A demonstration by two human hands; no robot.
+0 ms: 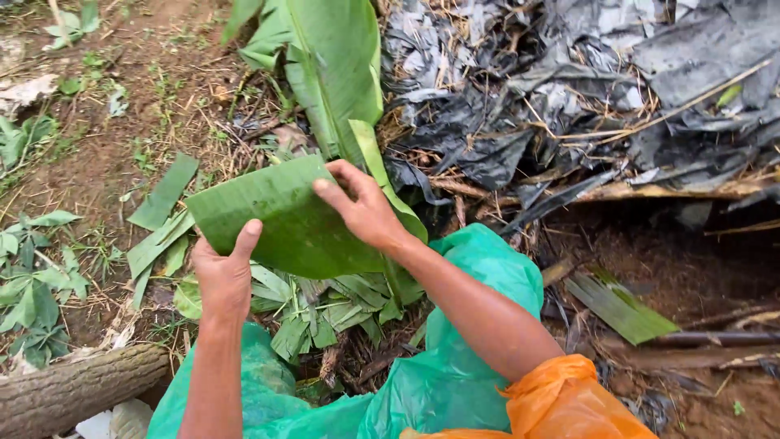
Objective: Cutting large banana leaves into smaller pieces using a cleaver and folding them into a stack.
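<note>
The left hand (223, 272) was clamped on the near edge of a folded piece of banana leaf (276, 213), thumb up over the top face & fingers hidden underneath. The right hand (361, 207) lay on the leaf's right end, fingers spread & pressing down on it, closed on the same piece. The leaf piece was held up in the air between both hands, above a litter of torn leaf strips (325, 305) on the ground, w/ a green plastic sheet (455, 358) over the person's lap just below. An orange sleeve (565, 402) was pushed up the right arm.

Further out: a big whole banana leaf (329, 69) lay just beyond the held piece, its midrib running under the right hand's side. To the right, black plastic sheeting (585, 73) mixed w/ dry stalks covered a dug hollow (682, 268) in the soil. A log (77, 390) lay at lower left, weeds (36, 276) along the left edge.

Risks, as I judged them: banana leaf splits easily along its veins, so pressing hard at the fold w/ the right hand could tear it. The surface looked wet, so the left thumb's grip might slip & drop the piece into the dirt. Dry stalks nearby could puncture it if it were set down carelessly.
</note>
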